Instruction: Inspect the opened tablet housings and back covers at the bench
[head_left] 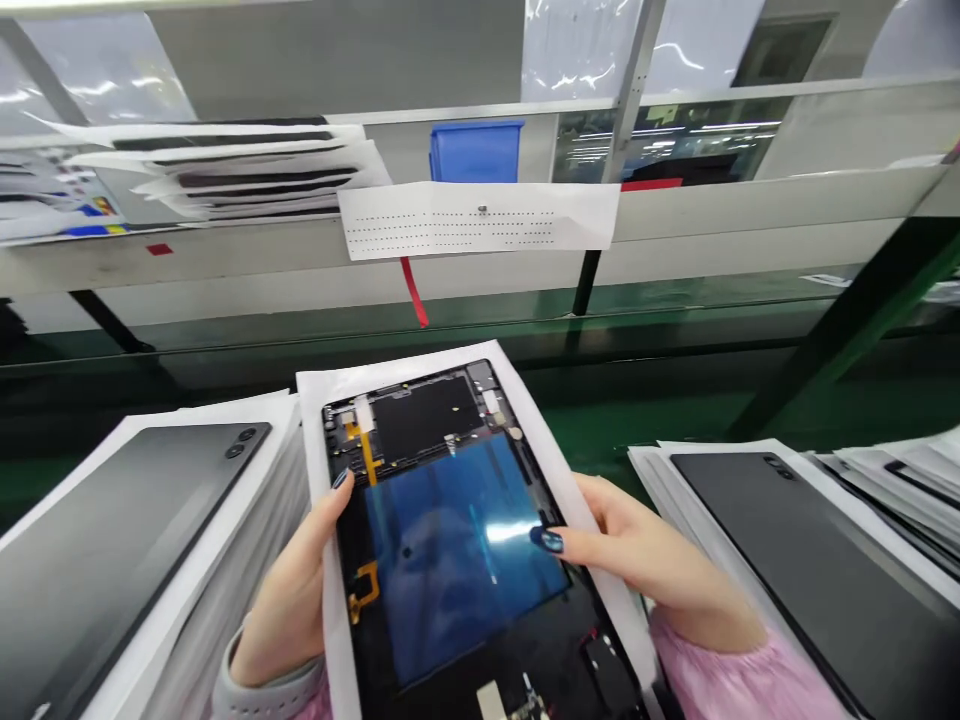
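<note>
Between my two hands is an opened tablet [442,480], its inside facing me, with a blue film over the middle and orange ribbon cables at the left. A white foam sheet [536,415] lies under it and sticks out past its edges. My left hand [292,590] grips the left edge, thumb on top. My right hand [637,545] clasps the right edge, its thumb resting on the blue film. The fingers beneath are mostly hidden. The tablet's lower end runs out of view.
To the left, a grey tablet back cover [135,530] tops a stack of white sheets [232,560]. Another dark back cover [810,540] lies on a stack at the right. Above, a shelf [262,245] carries piled sheets [247,170], a blue bin [476,150] and a hanging paper [480,225].
</note>
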